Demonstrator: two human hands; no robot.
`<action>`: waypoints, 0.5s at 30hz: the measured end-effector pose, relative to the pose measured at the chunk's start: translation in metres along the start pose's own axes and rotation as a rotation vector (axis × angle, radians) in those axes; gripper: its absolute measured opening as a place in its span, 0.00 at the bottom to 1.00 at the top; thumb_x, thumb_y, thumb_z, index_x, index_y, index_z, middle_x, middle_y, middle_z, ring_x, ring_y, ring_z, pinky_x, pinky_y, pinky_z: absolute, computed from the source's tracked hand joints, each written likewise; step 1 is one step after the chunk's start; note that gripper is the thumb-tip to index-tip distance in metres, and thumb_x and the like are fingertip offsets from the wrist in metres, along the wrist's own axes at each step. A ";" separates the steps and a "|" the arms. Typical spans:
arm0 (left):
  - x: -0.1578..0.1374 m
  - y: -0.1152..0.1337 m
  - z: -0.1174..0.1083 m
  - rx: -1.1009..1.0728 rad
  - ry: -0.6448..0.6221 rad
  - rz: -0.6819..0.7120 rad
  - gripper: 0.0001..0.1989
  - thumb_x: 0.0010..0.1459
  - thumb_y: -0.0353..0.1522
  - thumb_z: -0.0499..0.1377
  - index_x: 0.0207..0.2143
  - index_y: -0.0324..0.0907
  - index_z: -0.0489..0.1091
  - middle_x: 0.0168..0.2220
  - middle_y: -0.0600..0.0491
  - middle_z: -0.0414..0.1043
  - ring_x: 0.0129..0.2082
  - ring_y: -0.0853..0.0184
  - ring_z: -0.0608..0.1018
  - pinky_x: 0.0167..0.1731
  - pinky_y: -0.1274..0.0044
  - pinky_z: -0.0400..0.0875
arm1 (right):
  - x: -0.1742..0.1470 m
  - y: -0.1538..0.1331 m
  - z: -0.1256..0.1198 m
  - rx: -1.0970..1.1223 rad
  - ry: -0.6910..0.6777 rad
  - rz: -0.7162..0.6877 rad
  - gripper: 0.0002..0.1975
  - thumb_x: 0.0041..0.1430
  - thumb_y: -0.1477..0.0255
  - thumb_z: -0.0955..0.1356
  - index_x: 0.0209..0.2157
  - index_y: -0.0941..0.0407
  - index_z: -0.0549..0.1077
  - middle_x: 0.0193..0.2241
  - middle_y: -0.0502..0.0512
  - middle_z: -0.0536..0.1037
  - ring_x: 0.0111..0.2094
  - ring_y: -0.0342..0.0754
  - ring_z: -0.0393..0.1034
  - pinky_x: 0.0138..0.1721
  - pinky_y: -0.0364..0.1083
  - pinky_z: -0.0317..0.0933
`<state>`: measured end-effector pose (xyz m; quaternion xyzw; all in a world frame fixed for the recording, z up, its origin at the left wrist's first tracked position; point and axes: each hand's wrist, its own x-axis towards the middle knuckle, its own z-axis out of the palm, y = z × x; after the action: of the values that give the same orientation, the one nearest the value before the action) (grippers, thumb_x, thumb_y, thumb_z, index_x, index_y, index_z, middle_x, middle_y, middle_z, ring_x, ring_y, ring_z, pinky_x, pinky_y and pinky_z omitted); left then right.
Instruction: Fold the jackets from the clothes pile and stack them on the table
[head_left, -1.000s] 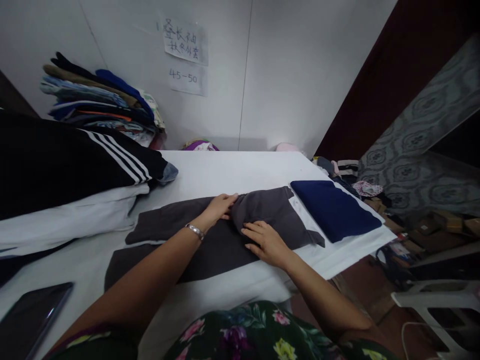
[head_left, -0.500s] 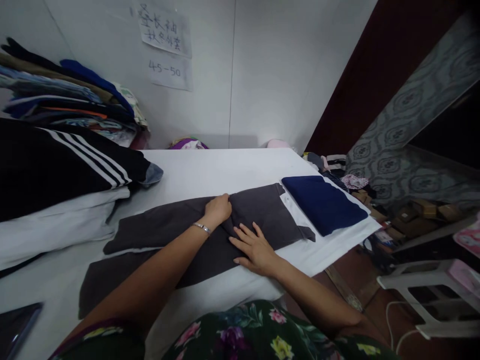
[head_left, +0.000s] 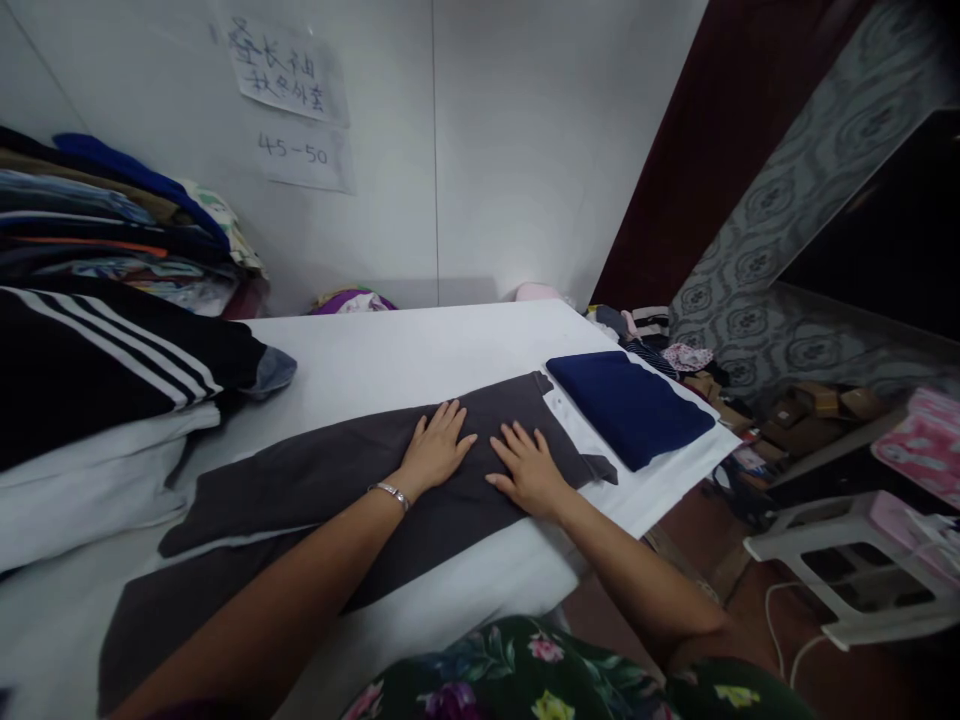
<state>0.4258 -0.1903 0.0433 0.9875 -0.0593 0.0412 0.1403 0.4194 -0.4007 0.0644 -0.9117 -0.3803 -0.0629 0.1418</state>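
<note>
Dark grey trousers [head_left: 300,465] lie spread across the white table, their waist to the right and the two legs reaching left. My left hand [head_left: 437,447] rests flat on the middle of them, fingers stretched out, a silver bracelet at the wrist. Close by on the right, my right hand [head_left: 529,470] also presses flat on the cloth near the waist end, fingers spread. Neither hand grips anything. Past the waist lies a folded navy blue garment [head_left: 628,408]. My left forearm hides part of the nearer trouser leg.
Clothes are piled at the left: a black garment with white stripes [head_left: 120,350], white clothing [head_left: 97,490] and a taller stack [head_left: 112,220] behind. The white table [head_left: 360,360] meets a wall bearing paper signs [head_left: 292,75]. A plastic stool [head_left: 840,570] stands on the floor at right.
My left hand has gone from closed on a fold of the trousers to flat with fingers out. The bunched fold is smoothed. My view has shifted slightly to the right.
</note>
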 end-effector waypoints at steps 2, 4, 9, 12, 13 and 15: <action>0.000 -0.001 -0.001 0.002 0.000 -0.001 0.29 0.65 0.44 0.43 0.64 0.41 0.53 0.68 0.45 0.46 0.68 0.58 0.49 0.62 0.56 0.47 | -0.002 0.008 0.014 -0.002 -0.081 0.047 0.31 0.64 0.55 0.60 0.64 0.54 0.55 0.64 0.63 0.55 0.66 0.59 0.45 0.62 0.65 0.42; 0.002 -0.001 -0.003 -0.001 -0.009 -0.001 0.29 0.65 0.44 0.43 0.64 0.41 0.53 0.68 0.45 0.46 0.68 0.58 0.48 0.62 0.55 0.47 | -0.003 0.011 0.020 0.027 -0.137 0.065 0.32 0.64 0.54 0.59 0.65 0.54 0.53 0.65 0.62 0.53 0.66 0.59 0.44 0.62 0.65 0.40; 0.007 0.006 -0.019 -0.003 -0.080 -0.042 0.32 0.64 0.47 0.42 0.64 0.40 0.54 0.67 0.44 0.47 0.67 0.54 0.48 0.61 0.52 0.44 | 0.008 0.023 -0.005 0.123 -0.112 0.101 0.31 0.65 0.52 0.57 0.64 0.53 0.56 0.65 0.61 0.53 0.67 0.56 0.41 0.63 0.64 0.39; 0.005 0.013 -0.024 0.079 0.026 -0.024 0.37 0.61 0.52 0.43 0.63 0.37 0.57 0.67 0.41 0.49 0.67 0.51 0.47 0.62 0.52 0.37 | 0.016 0.048 -0.015 0.006 0.044 0.209 0.31 0.64 0.54 0.59 0.63 0.55 0.58 0.66 0.63 0.50 0.67 0.58 0.38 0.63 0.65 0.36; 0.002 0.014 -0.022 0.093 0.055 -0.017 0.38 0.60 0.53 0.43 0.63 0.36 0.57 0.66 0.40 0.49 0.67 0.51 0.47 0.63 0.53 0.36 | 0.017 0.058 -0.014 -0.033 0.054 0.255 0.31 0.64 0.54 0.60 0.63 0.55 0.58 0.66 0.64 0.50 0.67 0.60 0.38 0.62 0.66 0.37; -0.003 0.013 -0.015 0.079 0.064 -0.031 0.40 0.60 0.54 0.43 0.64 0.36 0.55 0.66 0.39 0.49 0.67 0.52 0.49 0.63 0.56 0.39 | 0.016 0.076 -0.003 -0.059 0.011 0.341 0.30 0.64 0.55 0.60 0.62 0.57 0.59 0.66 0.65 0.51 0.67 0.63 0.40 0.60 0.69 0.39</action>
<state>0.4201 -0.1987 0.0609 0.9913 -0.0376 0.0727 0.1035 0.4847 -0.4417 0.0552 -0.9665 -0.2174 -0.0540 0.1256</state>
